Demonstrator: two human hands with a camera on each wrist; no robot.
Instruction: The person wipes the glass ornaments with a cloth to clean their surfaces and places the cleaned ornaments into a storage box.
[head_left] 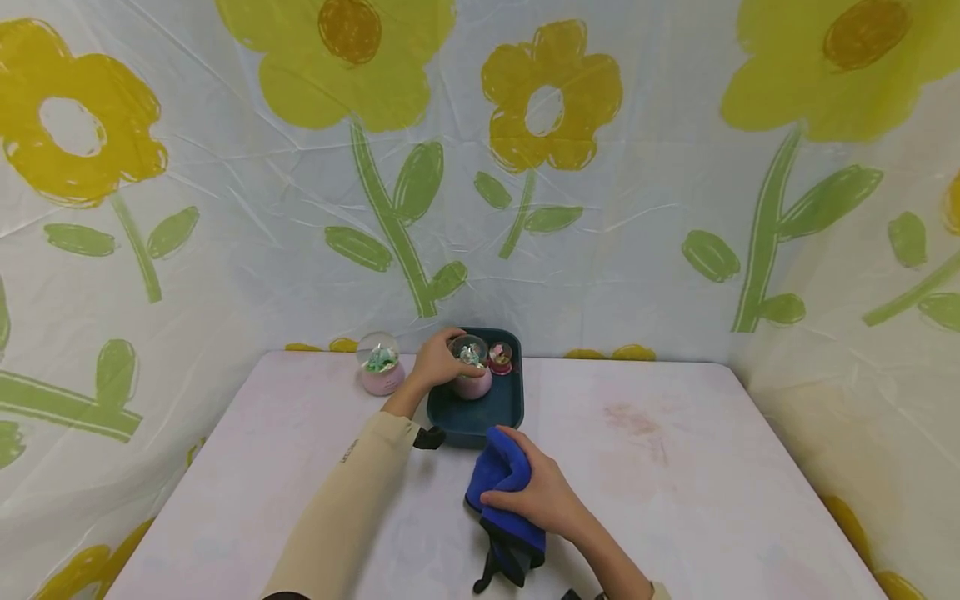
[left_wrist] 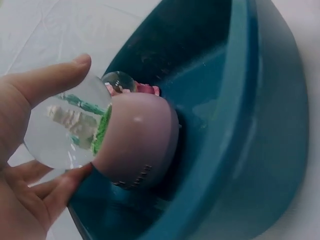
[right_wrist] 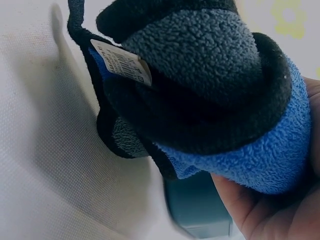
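Note:
My left hand (head_left: 433,363) holds a snow globe (head_left: 472,385) by its glass dome, over the far part of a dark teal tray (head_left: 480,417). In the left wrist view, the thumb and fingers curl round the clear dome, and the pink base (left_wrist: 145,135) points into the tray (left_wrist: 280,125). Behind it in the tray is a small snow globe (head_left: 500,357) with a red base. My right hand (head_left: 551,493) grips a bunched blue towel (head_left: 498,471) just in front of the tray. Grey lining, black edging and a white label (right_wrist: 122,61) show on the towel.
Another snow globe (head_left: 382,371) with a pink base stands on the table left of the tray. The pale table (head_left: 637,483) ends against a wall sheet (head_left: 630,275) printed with yellow flowers. A faint reddish smear (head_left: 633,421) marks the table's right side.

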